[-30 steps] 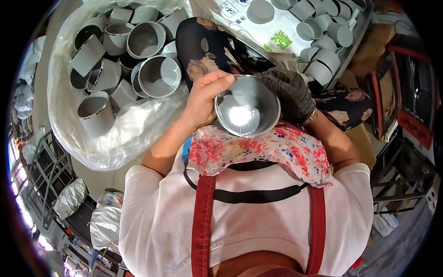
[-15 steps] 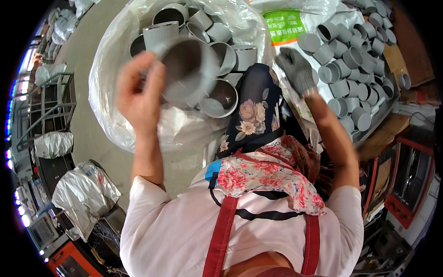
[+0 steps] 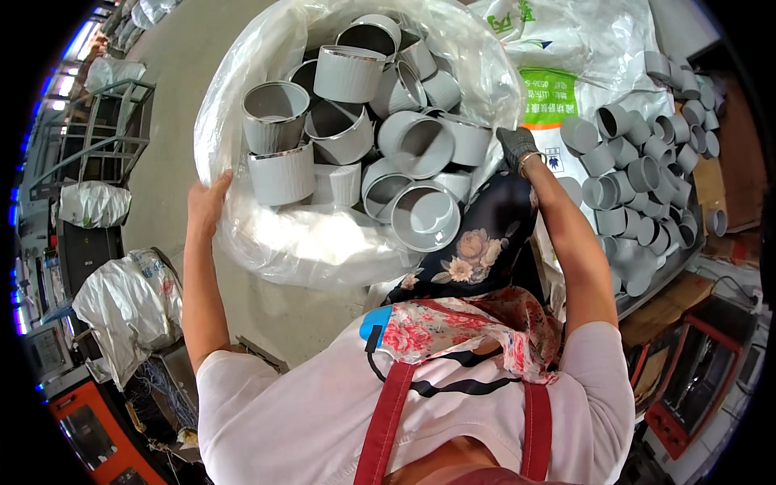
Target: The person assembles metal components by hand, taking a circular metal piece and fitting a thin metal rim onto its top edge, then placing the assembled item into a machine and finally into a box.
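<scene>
Roughly a dozen large grey cups (image 3: 421, 144) lying in one clear plastic bag (image 3: 323, 242). About two dozen smaller grey cups (image 3: 638, 174) sitting on worktop (image 3: 659, 275). Two hands showing: left hand (image 3: 208, 198) bare, right hand (image 3: 517, 145) gloved. Two tied bags (image 3: 129, 303) sitting on floor.

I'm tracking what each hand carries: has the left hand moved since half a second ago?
Yes. The left hand has let go of the grey cup and dropped to the left rim of the clear plastic bag.

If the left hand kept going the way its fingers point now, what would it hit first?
The bare left hand already rests on the clear plastic bag. Pushing onward, it would probably press through the film against the ribbed grey plastic cup lying nearest, though depth is unclear.
</scene>
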Motion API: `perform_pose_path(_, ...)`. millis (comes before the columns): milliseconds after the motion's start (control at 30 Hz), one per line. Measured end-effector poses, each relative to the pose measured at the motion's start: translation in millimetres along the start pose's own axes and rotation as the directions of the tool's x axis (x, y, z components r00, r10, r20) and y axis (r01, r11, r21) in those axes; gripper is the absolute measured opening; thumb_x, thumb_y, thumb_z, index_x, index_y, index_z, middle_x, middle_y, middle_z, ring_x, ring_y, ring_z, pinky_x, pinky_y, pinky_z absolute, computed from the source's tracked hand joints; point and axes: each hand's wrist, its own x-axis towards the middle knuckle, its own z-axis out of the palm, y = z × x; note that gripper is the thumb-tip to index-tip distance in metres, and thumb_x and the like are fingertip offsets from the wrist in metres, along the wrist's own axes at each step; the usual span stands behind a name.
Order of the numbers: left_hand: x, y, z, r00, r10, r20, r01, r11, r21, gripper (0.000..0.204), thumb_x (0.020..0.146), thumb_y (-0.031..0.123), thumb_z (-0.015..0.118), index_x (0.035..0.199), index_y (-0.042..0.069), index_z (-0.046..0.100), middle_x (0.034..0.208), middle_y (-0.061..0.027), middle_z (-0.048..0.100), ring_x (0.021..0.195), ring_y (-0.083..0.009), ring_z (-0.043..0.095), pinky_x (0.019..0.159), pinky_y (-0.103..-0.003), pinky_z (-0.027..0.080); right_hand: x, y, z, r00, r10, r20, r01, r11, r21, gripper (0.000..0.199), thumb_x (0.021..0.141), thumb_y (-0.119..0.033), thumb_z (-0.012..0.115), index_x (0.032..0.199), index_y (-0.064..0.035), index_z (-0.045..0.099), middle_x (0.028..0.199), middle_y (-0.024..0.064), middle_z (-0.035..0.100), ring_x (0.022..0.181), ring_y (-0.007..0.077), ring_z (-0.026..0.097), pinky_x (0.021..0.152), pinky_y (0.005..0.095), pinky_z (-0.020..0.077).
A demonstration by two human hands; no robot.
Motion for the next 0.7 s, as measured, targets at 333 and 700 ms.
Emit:
perform_pose_path(333,189,82,-175,0.904,0.324,-0.279,-0.364,0.925,-0.105,0.05,0.069,0.035,0.065,0.103,-0.001,0.06,0.099,-0.0126,0.059,0.093,-0.0205,0.053,0.084,-0.029,0.038,91,44,-248,0.689,-0.168,-0.705,0.158,0.984,-0.079,0.028,0.073,-0.027,0.059,0.094,-0.0092,0.06,0.088,0.0104,0.062,0.077,0.026,0.059,0.067,0.0345,0.048)
perform_pose_path(700,140,22,-209,0.958,0.049,-0.283,-0.178,0.873,-0.453,0.037,0.071,0.022,0.064,0.097,-0.005,0.059,0.091,-0.0117,0.059,0.078,-0.0196,0.057,0.07,-0.029,0.045,32,-15,-270,0.743,-0.061,-0.667,-0.065,0.984,-0.163,0.02,0.078,-0.026,0.049,0.089,-0.0144,0.061,0.079,0.0132,0.061,0.07,0.0285,0.06,0.067,0.0365,0.0466)
